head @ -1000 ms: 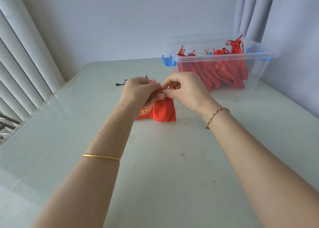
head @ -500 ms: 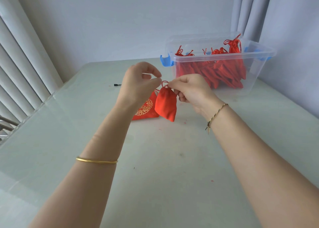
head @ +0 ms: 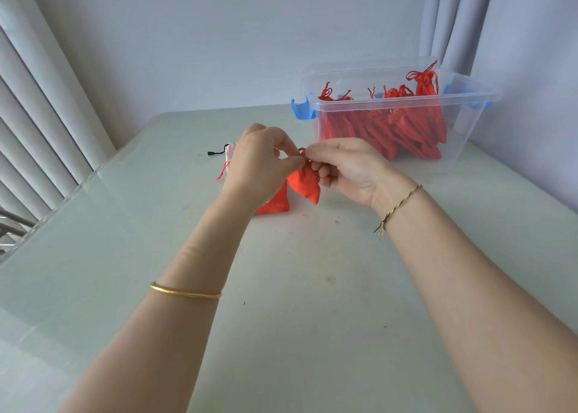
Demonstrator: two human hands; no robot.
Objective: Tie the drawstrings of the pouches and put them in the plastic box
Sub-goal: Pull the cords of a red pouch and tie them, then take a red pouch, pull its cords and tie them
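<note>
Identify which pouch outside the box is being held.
The plain red pouch, pinched at its neck by the left hand and right hand. The other red pouch and the pale pink pouch lie on the table.

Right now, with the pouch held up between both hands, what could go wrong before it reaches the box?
1. The red pouch appears to hang clear of the table only by its drawstring, pinched by the left hand and right hand; a slip of the fingers could drop it or leave the knot loose.
2. The left hand partly hides a second pouch lying on the table; it may get nudged or overlooked.
</note>
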